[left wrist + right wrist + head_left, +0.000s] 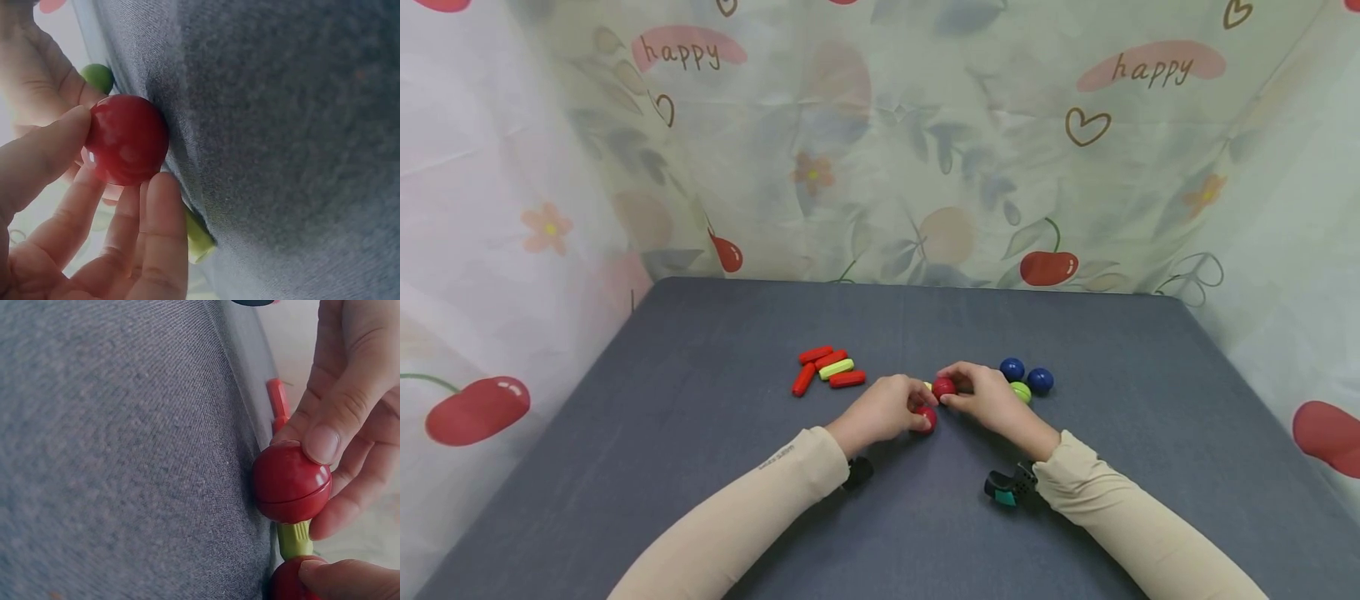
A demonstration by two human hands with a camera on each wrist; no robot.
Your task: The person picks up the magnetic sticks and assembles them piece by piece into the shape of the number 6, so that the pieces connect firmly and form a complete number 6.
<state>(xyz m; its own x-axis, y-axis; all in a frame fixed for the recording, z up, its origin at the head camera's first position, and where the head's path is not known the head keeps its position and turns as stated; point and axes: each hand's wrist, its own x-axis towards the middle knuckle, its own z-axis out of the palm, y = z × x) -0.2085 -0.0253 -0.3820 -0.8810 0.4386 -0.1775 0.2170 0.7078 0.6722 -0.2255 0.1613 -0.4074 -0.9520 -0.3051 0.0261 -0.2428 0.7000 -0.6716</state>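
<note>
My left hand [895, 407] pinches a glossy red ball [128, 140] between thumb and fingertips, low over the dark cloth. My right hand [983, 396] grips a second red ball [943, 388] slightly farther back. The right wrist view shows the right thumb [344, 578] on that ball at the bottom edge, and a seam runs around the ball in the left hand. A yellow-green ridged rod [294, 540] shows between the two balls in this view; its ends are partly hidden.
Left of the hands lie several red rods [803, 379] and one yellow-green rod [837, 369]. Beside the right hand are two blue balls [1041, 381] and a green ball [1020, 392]. A patterned curtain [880, 167] hangs behind the dark cloth-covered table [715, 417].
</note>
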